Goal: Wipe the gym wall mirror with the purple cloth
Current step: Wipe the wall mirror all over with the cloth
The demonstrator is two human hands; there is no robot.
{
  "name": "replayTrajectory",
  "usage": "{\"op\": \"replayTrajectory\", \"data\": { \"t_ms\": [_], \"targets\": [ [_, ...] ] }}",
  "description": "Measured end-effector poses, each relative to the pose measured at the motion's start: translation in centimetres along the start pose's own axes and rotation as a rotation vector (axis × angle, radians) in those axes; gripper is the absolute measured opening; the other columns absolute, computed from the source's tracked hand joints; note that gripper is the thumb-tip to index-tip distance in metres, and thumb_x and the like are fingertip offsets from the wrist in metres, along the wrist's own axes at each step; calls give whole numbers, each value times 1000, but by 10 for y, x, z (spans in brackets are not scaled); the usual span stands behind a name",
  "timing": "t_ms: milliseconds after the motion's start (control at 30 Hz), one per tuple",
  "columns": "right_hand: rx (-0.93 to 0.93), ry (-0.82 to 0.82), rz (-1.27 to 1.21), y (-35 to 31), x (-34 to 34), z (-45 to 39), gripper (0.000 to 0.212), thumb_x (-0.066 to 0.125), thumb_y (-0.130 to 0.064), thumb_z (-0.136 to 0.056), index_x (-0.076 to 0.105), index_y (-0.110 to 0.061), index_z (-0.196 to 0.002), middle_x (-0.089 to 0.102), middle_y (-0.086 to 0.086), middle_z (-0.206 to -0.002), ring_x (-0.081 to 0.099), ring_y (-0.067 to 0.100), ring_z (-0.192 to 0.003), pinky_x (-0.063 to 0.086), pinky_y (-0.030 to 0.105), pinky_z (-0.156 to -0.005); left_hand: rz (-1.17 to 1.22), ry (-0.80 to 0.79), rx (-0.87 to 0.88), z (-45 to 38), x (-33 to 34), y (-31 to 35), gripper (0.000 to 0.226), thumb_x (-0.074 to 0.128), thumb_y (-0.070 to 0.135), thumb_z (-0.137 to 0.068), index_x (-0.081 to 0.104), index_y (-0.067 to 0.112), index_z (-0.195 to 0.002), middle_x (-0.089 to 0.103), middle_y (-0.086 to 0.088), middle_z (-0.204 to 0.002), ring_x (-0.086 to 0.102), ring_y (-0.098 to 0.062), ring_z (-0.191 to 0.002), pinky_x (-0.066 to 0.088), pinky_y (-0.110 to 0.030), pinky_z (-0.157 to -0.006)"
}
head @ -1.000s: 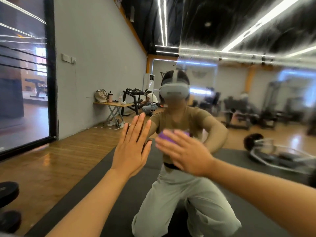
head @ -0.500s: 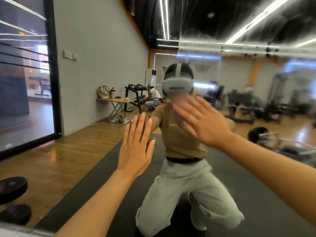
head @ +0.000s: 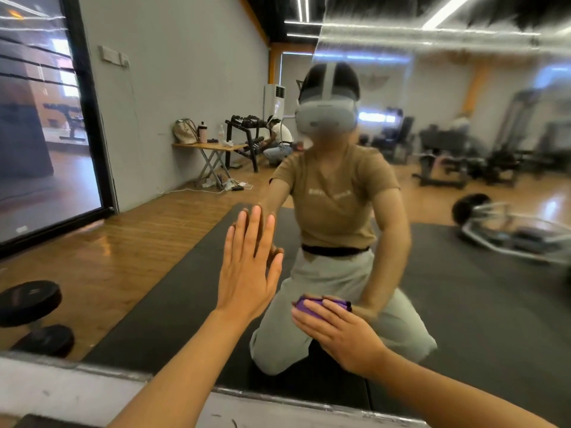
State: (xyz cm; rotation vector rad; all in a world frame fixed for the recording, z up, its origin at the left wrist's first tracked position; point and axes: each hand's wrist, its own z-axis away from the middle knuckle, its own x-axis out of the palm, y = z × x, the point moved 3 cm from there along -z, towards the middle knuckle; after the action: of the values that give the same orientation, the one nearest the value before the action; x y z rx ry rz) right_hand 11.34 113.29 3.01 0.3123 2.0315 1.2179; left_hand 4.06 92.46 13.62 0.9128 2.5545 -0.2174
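The gym wall mirror [head: 482, 298] fills nearly the whole view and reflects a kneeling person with a headset. My left hand [head: 248, 273] lies flat against the glass with straight fingers pointing up. My right hand [head: 343, 333] presses the folded purple cloth [head: 312, 307] against the low part of the mirror, fingers spread over it; only the cloth's top edge shows past my fingertips. The upper right of the glass looks streaked and hazy.
The mirror's bottom ledge [head: 77, 393], pale and scuffed, runs along the lower edge. The reflection shows a black floor mat, a dumbbell [head: 34, 319] at the left, a barbell at the right, a folding table and gym machines farther back.
My right hand has swept the purple cloth from head height down to the low part of the mirror. My left hand has stayed flat on the glass.
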Motion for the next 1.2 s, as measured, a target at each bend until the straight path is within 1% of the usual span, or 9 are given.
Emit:
{"op": "replayTrajectory", "data": {
  "t_ms": [200, 333, 533, 667, 767, 833, 933, 1067, 1200],
  "targets": [
    [-53, 150, 15, 47, -33, -11, 83, 50, -28, -97, 0, -11, -161, 3, 3, -167, -11, 26, -155, -11, 41, -125, 17, -68, 5, 28, 6, 2, 69, 39, 39, -102, 16, 10, -160, 2, -14, -168, -4, -28, -156, 0, -44, -126],
    [330, 446, -57, 150, -97, -54, 53, 41, -23, -106, 34, -10, -156, 30, 7, -162, 28, 29, -151, 17, 42, -124, 21, -83, -5, 36, 10, 2, 68, 38, 40, -103, 16, 11, -161, -1, -12, -168, -3, -29, -156, 1, -44, -126],
    [736, 605, -157, 191, -121, -80, 52, 42, -21, -106, 36, -3, -154, 34, 16, -160, 28, 40, -149, 14, 47, -124, 83, -78, -31, 37, 8, 4, 66, 37, 35, -103, 18, 10, -160, 0, -10, -168, -4, -27, -156, -3, -41, -127],
    [352, 426, -194, 83, -70, -70, 68, 61, -16, -92, 36, -8, -154, 31, 11, -162, 17, 34, -152, 0, 45, -126, 90, -95, -2, 43, 10, -5, 64, 35, 27, -103, 13, 13, -161, 0, -9, -169, -1, -26, -156, -4, -39, -126],
    [-44, 57, -95, -7, -19, -32, 93, 68, -27, -87, 12, -11, -160, 1, 8, -166, -12, 34, -153, -20, 47, -121, 76, -117, 18, 44, 10, -9, 63, 34, 27, -104, 11, 13, -161, -2, -7, -170, -1, -26, -156, -3, -38, -126],
    [-124, -99, -37, -34, 3, -12, 100, 66, -32, -89, -2, -11, -160, -9, 7, -167, -23, 35, -151, -25, 49, -119, 70, -122, 18, 44, 9, -9, 63, 34, 29, -104, 13, 12, -161, 0, -9, -170, 0, -27, -156, -2, -39, -127],
    [-147, -15, 15, -17, -2, -8, 95, 64, -26, -87, 5, -13, -160, 1, 1, -168, -15, 28, -153, -19, 46, -122, 68, -110, 1, 43, 10, -4, 66, 36, 31, -103, 12, 11, -161, 0, -11, -169, -2, -27, -156, -2, -40, -127],
    [170, 309, -51, 84, -54, -19, 69, 43, -15, -93, 20, -10, -158, 18, 4, -166, 0, 28, -156, 2, 42, -127, 164, -102, -98, 44, 13, 11, 73, 42, 34, -101, 7, 12, -162, -12, -9, -169, -6, -31, -156, -4, -42, -126],
    [539, 498, -78, 206, -102, -25, 52, 43, -13, -105, 32, -3, -155, 31, 17, -161, 26, 38, -149, 13, 47, -126, 176, -76, -101, 37, 17, 35, 71, 44, 30, -101, 12, 12, -161, -15, -10, -168, -7, -31, -156, -6, -44, -125]
  ]
}}
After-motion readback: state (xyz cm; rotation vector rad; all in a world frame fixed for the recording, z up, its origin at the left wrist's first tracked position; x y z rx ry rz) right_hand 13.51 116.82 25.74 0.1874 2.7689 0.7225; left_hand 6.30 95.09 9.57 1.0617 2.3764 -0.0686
